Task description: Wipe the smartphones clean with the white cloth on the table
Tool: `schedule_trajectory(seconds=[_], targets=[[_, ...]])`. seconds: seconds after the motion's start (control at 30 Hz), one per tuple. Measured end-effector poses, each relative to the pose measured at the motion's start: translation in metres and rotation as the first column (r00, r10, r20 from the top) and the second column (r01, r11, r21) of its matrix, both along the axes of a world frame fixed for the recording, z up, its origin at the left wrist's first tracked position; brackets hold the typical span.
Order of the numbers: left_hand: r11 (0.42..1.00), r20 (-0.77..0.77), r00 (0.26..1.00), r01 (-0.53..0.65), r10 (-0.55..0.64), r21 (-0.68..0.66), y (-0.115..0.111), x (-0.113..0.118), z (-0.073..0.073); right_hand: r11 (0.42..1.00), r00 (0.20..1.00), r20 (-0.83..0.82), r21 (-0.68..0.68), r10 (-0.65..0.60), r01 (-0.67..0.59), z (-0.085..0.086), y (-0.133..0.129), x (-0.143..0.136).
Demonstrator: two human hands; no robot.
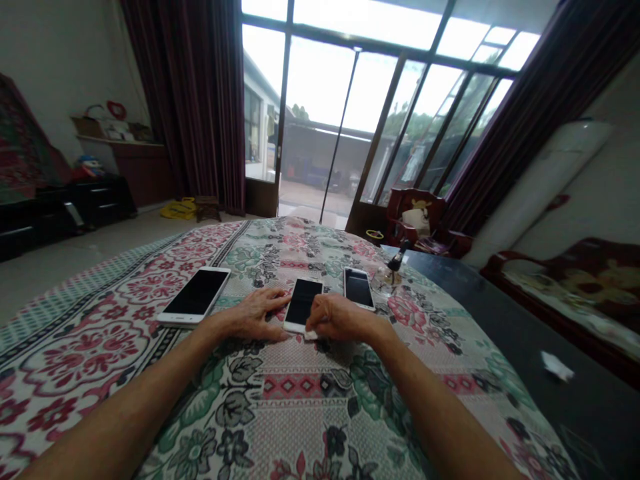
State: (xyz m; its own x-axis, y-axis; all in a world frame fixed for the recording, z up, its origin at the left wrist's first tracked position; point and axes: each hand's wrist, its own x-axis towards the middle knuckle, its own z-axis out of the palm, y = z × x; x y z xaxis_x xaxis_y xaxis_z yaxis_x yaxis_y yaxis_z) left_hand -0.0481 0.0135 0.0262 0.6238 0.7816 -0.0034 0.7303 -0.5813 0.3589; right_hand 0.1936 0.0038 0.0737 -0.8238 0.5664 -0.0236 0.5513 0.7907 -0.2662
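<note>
A white phone with a dark screen (302,302) lies flat on the patterned tablecloth (300,427), between my two hands. My left hand (257,315) rests at its left edge, fingers apart, touching the side. My right hand (335,317) is closed at the phone's lower right corner, its fingers pressed round a small white piece (311,335) that looks like cloth or tissue. A larger white phone (196,293) lies left of my left hand. Another white phone (359,288) lies just beyond my right hand.
Beyond the right phone stands a clear glass dish (389,280) with a dark-handled object (399,256) in it. A crumpled white tissue (557,366) lies on the dark surface at the right. A wooden chair (417,217) stands behind the table, near glass doors.
</note>
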Motion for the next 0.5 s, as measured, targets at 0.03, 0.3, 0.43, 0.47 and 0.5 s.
schedule_trajectory(seconds=[0.03,0.3,0.43,0.47,0.5], targets=[[1.0,0.008,1.0,0.002,-0.002,0.002,0.001,0.0,-0.001,1.0,1.0,-0.013,0.023,0.006,-0.006,-0.002,-0.001,-0.002],[0.996,0.053,0.998,-0.043,0.039,0.072,0.003,0.007,-0.007,0.998,0.999,-0.014,-0.03,-0.049,0.049,-0.002,0.0,0.0],[0.997,0.049,0.998,-0.037,0.034,0.06,0.002,0.007,-0.003,0.992,0.993,0.007,-0.035,-0.119,0.119,-0.001,0.001,0.005],[0.998,0.048,0.998,-0.033,0.03,0.056,0.002,0.007,-0.002,0.988,0.988,-0.004,-0.002,-0.157,0.157,-0.002,0.001,0.005],[0.998,0.046,0.999,-0.029,0.027,0.052,0.001,0.007,0.0,0.977,0.978,-0.02,0.039,-0.207,0.208,-0.004,0.002,0.003]])
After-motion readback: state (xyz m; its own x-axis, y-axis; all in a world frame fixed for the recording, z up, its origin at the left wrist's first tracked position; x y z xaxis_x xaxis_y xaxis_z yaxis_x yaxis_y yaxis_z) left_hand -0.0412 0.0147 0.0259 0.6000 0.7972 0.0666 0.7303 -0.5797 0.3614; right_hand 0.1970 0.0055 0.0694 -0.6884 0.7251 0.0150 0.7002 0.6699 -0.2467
